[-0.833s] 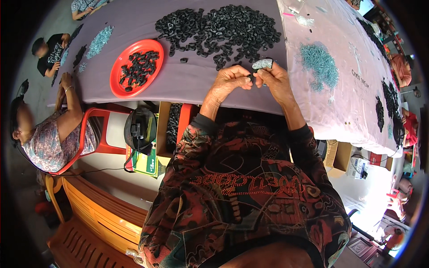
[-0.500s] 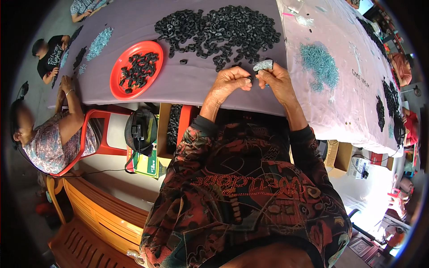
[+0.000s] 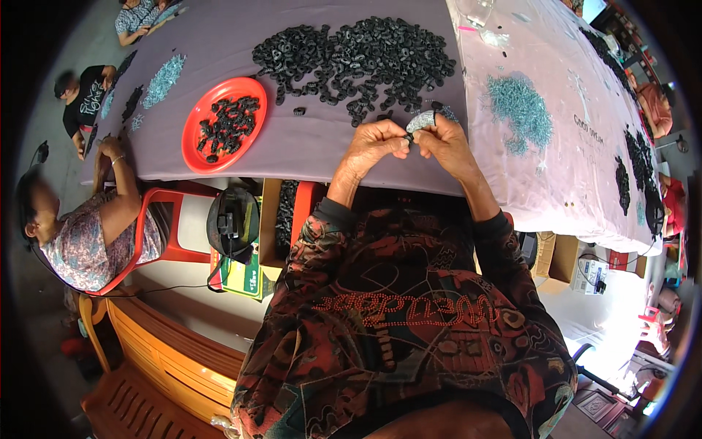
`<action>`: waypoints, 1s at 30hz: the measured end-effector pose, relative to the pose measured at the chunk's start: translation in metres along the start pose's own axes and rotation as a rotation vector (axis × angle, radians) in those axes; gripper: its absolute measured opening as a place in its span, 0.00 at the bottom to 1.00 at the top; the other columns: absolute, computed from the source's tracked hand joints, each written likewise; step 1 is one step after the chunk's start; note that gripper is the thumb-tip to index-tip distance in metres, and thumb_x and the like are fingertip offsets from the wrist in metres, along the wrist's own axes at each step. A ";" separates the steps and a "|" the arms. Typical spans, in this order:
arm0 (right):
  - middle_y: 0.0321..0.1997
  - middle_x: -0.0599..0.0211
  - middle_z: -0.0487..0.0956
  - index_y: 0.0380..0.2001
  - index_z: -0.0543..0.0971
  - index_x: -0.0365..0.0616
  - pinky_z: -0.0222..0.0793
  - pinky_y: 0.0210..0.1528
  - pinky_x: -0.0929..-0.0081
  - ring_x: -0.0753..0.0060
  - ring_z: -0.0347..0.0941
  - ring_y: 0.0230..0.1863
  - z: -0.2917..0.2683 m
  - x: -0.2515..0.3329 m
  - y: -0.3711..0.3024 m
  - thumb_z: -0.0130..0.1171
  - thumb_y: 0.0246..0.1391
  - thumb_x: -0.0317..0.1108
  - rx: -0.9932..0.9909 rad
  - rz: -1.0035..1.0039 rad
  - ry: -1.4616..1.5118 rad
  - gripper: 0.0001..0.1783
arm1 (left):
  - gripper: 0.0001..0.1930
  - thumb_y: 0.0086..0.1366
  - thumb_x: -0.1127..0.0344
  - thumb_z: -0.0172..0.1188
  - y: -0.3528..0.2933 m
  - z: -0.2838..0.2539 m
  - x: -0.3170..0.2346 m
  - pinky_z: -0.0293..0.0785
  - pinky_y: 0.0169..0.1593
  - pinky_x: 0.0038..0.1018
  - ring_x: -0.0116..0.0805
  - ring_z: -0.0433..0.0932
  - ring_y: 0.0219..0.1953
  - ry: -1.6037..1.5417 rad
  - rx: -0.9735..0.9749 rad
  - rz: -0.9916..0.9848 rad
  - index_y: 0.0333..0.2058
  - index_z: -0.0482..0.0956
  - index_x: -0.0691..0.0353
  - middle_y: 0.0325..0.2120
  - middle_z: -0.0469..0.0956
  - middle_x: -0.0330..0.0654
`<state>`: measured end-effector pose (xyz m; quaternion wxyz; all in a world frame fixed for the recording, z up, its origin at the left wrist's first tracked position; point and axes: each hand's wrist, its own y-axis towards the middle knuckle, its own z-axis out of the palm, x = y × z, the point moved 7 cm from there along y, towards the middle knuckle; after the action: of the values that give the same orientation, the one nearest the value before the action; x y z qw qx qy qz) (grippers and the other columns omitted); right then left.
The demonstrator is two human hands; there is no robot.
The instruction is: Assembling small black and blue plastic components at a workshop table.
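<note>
My left hand (image 3: pixel 373 150) is closed in a pinch on a small black part (image 3: pixel 409 137) above the table's near edge. Right against it, my right hand (image 3: pixel 447 150) also pinches at the same spot; whatever sits between its fingertips is too small to make out. A silver-grey wrap (image 3: pixel 422 121) covers one finger of the right hand. Just beyond both hands spreads a big pile of black ring-like parts (image 3: pixel 395 62). A few bluish metal pieces (image 3: pixel 448 114) show behind the right hand.
A red plate (image 3: pixel 191 139) holding black parts stands to the left. Bluish metal pieces lie heaped on the pale cloth (image 3: pixel 519 110) at right and in a pile (image 3: pixel 164 79) at left. A co-worker (image 3: pixel 95 219) sits at left on a red chair (image 3: pixel 175 234). A wooden bench (image 3: pixel 172 344) stands behind.
My hands have come closer together, so their fingertips now meet at the small black part. The view has shifted slightly.
</note>
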<state>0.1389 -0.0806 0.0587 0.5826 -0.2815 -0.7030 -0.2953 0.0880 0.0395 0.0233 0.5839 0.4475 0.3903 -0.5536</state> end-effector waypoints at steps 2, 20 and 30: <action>0.23 0.73 0.73 0.28 0.73 0.38 0.62 0.20 0.86 0.87 0.66 0.20 0.000 0.001 0.000 0.53 0.52 0.26 0.001 0.007 -0.025 0.02 | 0.04 0.56 0.74 0.59 0.000 0.000 0.000 0.75 0.34 0.22 0.26 0.76 0.26 -0.003 -0.002 -0.005 0.31 0.76 0.67 0.23 0.77 0.40; 0.23 0.42 0.71 0.24 0.66 0.32 0.61 0.27 0.58 0.39 0.69 0.29 0.003 0.017 -0.008 0.48 0.54 0.32 0.078 -0.079 -0.538 0.12 | 0.04 0.60 0.72 0.55 -0.001 0.008 -0.001 0.73 0.31 0.20 0.22 0.73 0.24 0.123 0.016 -0.043 0.30 0.74 0.66 0.22 0.75 0.37; 0.22 0.43 0.71 0.24 0.67 0.33 0.61 0.26 0.60 0.42 0.69 0.26 0.000 0.019 -0.009 0.47 0.55 0.32 0.107 -0.055 -0.549 0.12 | 0.03 0.61 0.73 0.54 0.000 0.009 0.000 0.74 0.32 0.20 0.21 0.74 0.26 0.155 0.007 -0.020 0.31 0.74 0.66 0.23 0.75 0.37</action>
<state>0.1294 -0.0852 0.0764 0.3762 -0.3008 -0.8564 -0.1861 0.0881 0.0314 0.0261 0.5448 0.4872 0.4370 -0.5243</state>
